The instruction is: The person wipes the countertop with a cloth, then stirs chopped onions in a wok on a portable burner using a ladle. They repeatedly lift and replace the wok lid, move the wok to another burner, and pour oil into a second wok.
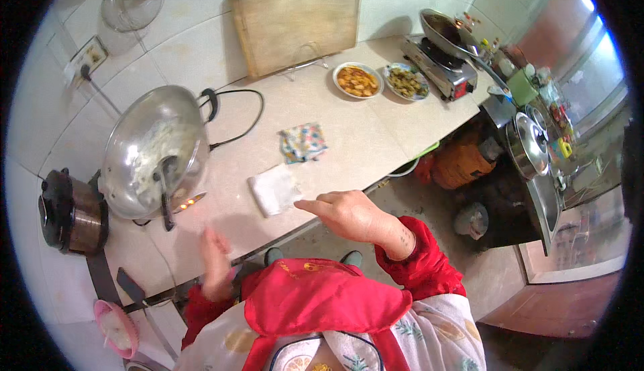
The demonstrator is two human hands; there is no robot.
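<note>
My right hand [349, 215] hovers over the counter's front edge, index finger stretched out and the other fingers curled under. Its fingertip meets the corner of a folded white cloth or paper towel [274, 190] in the picture; whether it grips it is hidden. Behind that lies a folded cloth with a coloured pattern [303, 142]. Blurred by motion, my left hand [216, 258] is at the front edge on the left, with nothing visible in it. Near it stands a large metal wok [151, 154] holding pale food, a dark-handled utensil [165, 195] resting inside.
A black electric cooker [75, 215] stands left of the wok, with a phone [131, 286] on the counter's near corner. Two dishes of food [358, 81] [406, 82] sit beside a portable gas stove [443, 66] with a pan. A cutting board [297, 24] leans on the wall.
</note>
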